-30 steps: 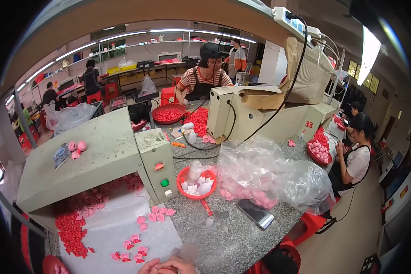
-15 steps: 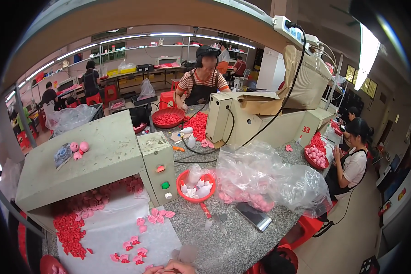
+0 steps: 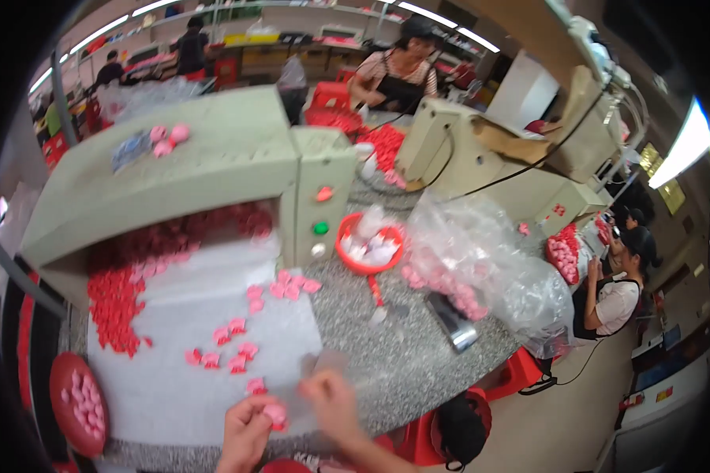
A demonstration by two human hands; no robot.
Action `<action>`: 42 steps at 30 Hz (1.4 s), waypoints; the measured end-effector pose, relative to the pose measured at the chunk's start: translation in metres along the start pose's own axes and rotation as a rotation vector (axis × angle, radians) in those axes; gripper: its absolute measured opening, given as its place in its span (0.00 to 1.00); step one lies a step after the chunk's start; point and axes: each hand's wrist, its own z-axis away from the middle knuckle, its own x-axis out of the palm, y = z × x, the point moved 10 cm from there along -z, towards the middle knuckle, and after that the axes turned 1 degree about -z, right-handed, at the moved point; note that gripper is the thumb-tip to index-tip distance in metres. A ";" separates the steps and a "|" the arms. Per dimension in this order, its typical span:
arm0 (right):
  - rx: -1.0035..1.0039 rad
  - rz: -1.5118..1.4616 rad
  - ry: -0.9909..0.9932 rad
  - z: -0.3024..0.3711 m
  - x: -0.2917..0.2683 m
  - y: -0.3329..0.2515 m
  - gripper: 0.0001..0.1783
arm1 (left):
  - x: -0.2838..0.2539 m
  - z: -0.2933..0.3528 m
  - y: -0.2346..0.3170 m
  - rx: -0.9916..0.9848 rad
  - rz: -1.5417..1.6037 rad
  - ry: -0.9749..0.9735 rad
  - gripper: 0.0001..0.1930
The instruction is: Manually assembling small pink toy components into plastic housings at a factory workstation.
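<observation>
At far left, one dark red bowl (image 3: 60, 398) of pink pieces sits beside your white sheet (image 3: 173, 406), where one heap of red pieces (image 3: 114, 314) lies, too dense to count. Seven red-and-pink pieces (image 3: 222, 335) dot the sheet's middle. Your left hand (image 3: 243, 432) pinches one pink piece (image 3: 275, 415) at the fingertips, on the side facing your right hand (image 3: 333, 404), apart from it and too blurred to tell its grip. One phone (image 3: 452, 322) rests farther right.
</observation>
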 end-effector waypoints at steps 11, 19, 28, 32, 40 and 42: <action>0.136 -0.298 -0.101 0.001 0.013 -0.002 0.07 | -0.001 -0.006 0.036 0.244 -0.191 0.098 0.20; -0.042 0.180 -0.081 -0.011 0.019 -0.009 0.02 | 0.003 0.014 0.053 0.420 -0.273 0.019 0.17; 0.099 0.044 -0.026 -0.023 0.000 0.032 0.02 | -0.004 0.011 0.052 0.406 -0.132 -0.022 0.14; 0.188 -0.122 -0.136 -0.008 0.015 0.017 0.04 | -0.007 -0.002 0.040 0.332 -0.018 -0.044 0.15; 0.274 -0.258 -0.307 0.001 0.038 0.019 0.08 | -0.007 -0.005 0.042 0.385 -0.061 -0.037 0.16; 0.279 -0.291 -0.322 0.003 0.040 0.016 0.08 | -0.008 -0.005 0.042 0.383 -0.055 -0.036 0.16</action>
